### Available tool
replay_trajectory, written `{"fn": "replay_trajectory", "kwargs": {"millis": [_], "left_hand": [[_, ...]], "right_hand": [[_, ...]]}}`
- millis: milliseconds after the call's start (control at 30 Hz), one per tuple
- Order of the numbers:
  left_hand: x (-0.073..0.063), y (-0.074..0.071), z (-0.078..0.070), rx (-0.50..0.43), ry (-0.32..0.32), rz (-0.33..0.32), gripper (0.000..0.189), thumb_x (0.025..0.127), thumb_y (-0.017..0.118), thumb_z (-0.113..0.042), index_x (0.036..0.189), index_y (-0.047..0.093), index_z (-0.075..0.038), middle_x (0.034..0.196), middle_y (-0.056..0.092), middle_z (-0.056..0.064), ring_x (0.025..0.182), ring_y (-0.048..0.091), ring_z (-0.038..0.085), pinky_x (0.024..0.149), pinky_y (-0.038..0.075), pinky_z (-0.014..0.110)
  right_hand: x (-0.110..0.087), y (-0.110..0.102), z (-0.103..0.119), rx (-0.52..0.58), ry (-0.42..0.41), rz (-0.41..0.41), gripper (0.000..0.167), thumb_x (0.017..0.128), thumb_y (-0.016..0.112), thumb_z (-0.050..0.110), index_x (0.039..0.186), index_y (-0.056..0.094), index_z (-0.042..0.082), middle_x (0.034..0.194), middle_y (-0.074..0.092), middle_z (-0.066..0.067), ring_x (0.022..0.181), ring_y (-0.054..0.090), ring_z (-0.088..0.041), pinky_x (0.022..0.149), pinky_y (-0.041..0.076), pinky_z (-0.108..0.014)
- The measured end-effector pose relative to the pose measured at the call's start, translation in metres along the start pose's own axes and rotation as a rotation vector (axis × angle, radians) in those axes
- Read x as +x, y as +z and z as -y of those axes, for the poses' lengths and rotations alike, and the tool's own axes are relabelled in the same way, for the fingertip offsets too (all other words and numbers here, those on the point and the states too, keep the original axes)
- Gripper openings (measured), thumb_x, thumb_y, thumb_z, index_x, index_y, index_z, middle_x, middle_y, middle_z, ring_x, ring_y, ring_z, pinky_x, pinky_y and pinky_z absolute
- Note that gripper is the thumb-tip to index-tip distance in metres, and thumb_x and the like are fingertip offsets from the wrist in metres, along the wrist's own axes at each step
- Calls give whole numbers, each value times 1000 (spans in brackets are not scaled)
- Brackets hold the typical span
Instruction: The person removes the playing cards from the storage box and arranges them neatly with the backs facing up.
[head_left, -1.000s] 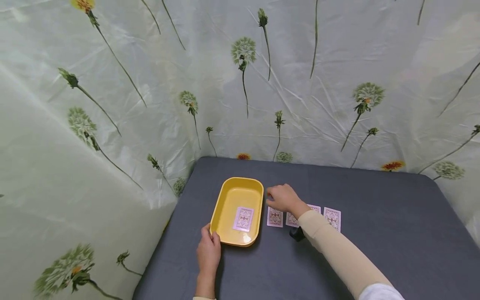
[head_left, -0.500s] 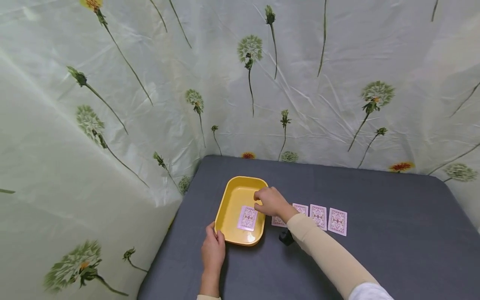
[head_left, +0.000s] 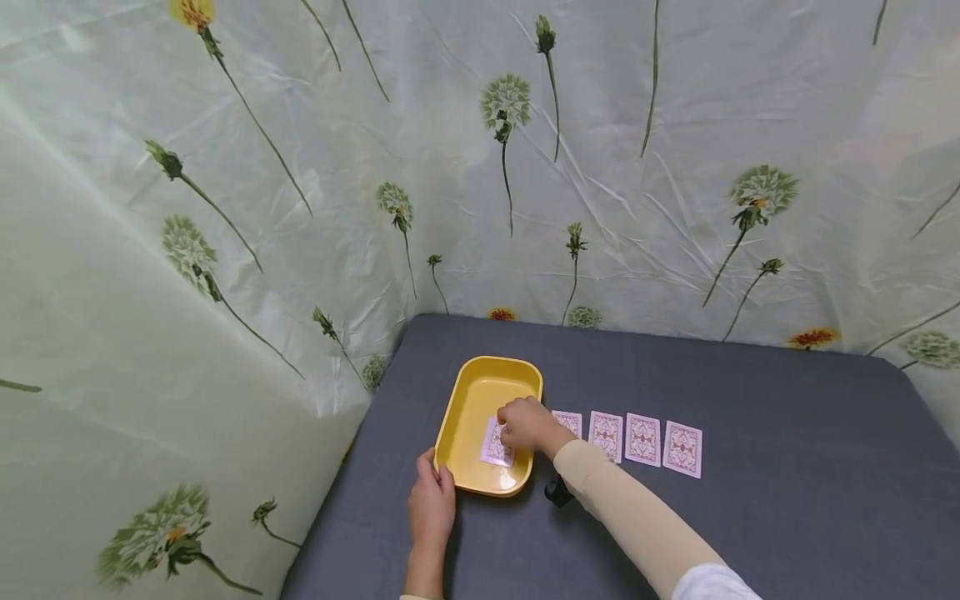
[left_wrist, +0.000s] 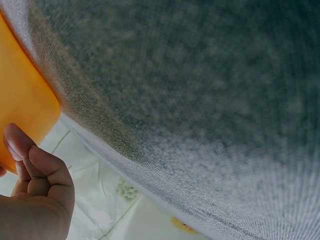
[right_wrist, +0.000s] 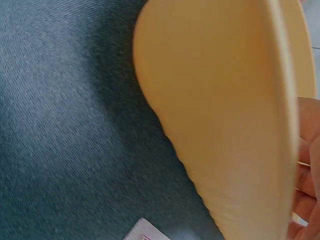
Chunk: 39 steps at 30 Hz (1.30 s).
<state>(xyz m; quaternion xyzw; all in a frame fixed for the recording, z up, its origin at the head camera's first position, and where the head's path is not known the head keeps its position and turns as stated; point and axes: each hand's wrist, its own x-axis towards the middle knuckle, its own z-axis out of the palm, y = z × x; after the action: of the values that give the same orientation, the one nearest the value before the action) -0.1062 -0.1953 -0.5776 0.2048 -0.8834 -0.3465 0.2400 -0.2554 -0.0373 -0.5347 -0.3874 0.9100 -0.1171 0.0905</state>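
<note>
A yellow tray [head_left: 467,417] stands on the dark grey table, with a pink-patterned playing card [head_left: 492,451] lying face down inside. My left hand [head_left: 432,507] holds the tray's near left corner, thumb and fingers at its rim; the left wrist view shows these fingers against the tray's orange-looking side. My right hand [head_left: 528,425] reaches over the tray's right rim, bent fingers down over the card and covering part of it. A gap shows between thumb and forefinger. In the right wrist view, the tray's wall hides the fingertips of the right hand [right_wrist: 307,165].
Right of the tray, several more face-down cards [head_left: 642,439] lie in a row on the table [head_left: 787,500], the nearest partly behind my right wrist. A black wrist device [head_left: 558,492] hangs under the right forearm. Flower-printed sheeting [head_left: 637,167] rises behind and to the left.
My right hand has moved left from above the card row, across the tray's rim, and down to the card in the tray. The left hand has kept its hold.
</note>
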Motion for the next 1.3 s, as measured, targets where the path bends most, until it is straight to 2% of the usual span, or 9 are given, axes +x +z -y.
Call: {"fn": "replay_trajectory", "kwargs": {"millis": [100, 200, 300, 400, 500, 633, 967, 1167, 1300], "left_hand": [[0, 1, 0, -1, 2, -7, 29, 91, 60, -5, 119, 55, 1, 61, 51, 4, 53, 46, 23, 51, 38, 44], [0, 1, 1, -3, 0, -8, 30, 90, 60, -5, 119, 55, 1, 62, 51, 5, 54, 47, 24, 52, 38, 45], [0, 1, 2, -6, -5, -4, 30, 90, 60, -5, 119, 55, 1, 61, 50, 4, 54, 46, 23, 52, 38, 44], [0, 2, 1, -9, -9, -4, 30, 90, 60, -5, 119, 55, 1, 61, 49, 3, 54, 45, 23, 52, 37, 43], [0, 1, 0, -9, -13, 4, 30, 91, 59, -5, 120, 55, 1, 61, 48, 3, 54, 45, 21, 51, 37, 42], [-1, 1, 0, -14, -23, 16, 29, 92, 58, -5, 121, 54, 1, 62, 48, 2, 55, 44, 20, 52, 36, 40], [0, 2, 1, -11, -19, 10, 29, 92, 58, -5, 120, 54, 1, 62, 45, 1, 55, 43, 19, 51, 35, 39], [-1, 2, 0, -5, -17, 9, 30, 92, 58, -5, 121, 54, 1, 61, 44, 0, 54, 42, 18, 51, 34, 38], [-1, 1, 0, -5, -12, 3, 29, 92, 58, -5, 120, 54, 1, 61, 45, 0, 54, 42, 19, 50, 35, 39]], "right_hand": [[2, 7, 1, -37, -12, 6, 10, 81, 68, 22, 81, 64, 13, 74, 57, 3, 73, 52, -17, 76, 42, -37], [3, 12, 4, -72, -8, 17, 20, 79, 71, 30, 74, 57, 16, 72, 49, 4, 74, 49, -18, 73, 39, -37], [4, 15, 7, -101, 22, 40, 29, 76, 74, 41, 74, 55, 19, 75, 50, 4, 80, 50, -19, 77, 39, -39], [4, 17, 10, -126, 66, 73, 35, 75, 74, 49, 79, 58, 19, 81, 56, 2, 87, 52, -22, 85, 38, -43], [6, 20, 11, -146, 99, 98, 42, 74, 74, 51, 92, 64, 14, 89, 62, -2, 94, 54, -24, 91, 38, -46], [8, 23, 11, -171, 118, 112, 52, 73, 75, 50, 106, 66, 11, 93, 64, -3, 95, 54, -24, 92, 38, -46], [9, 24, 14, -165, 102, 75, 51, 70, 78, 46, 104, 65, 10, 85, 62, -3, 86, 54, -23, 86, 40, -44], [8, 25, 18, -128, 123, 69, 60, 70, 79, 48, 112, 63, 9, 92, 63, -5, 88, 56, -24, 87, 41, -45], [8, 25, 21, -122, 140, 64, 65, 67, 80, 44, 117, 61, 8, 96, 63, -7, 90, 56, -26, 86, 42, -48]]}}
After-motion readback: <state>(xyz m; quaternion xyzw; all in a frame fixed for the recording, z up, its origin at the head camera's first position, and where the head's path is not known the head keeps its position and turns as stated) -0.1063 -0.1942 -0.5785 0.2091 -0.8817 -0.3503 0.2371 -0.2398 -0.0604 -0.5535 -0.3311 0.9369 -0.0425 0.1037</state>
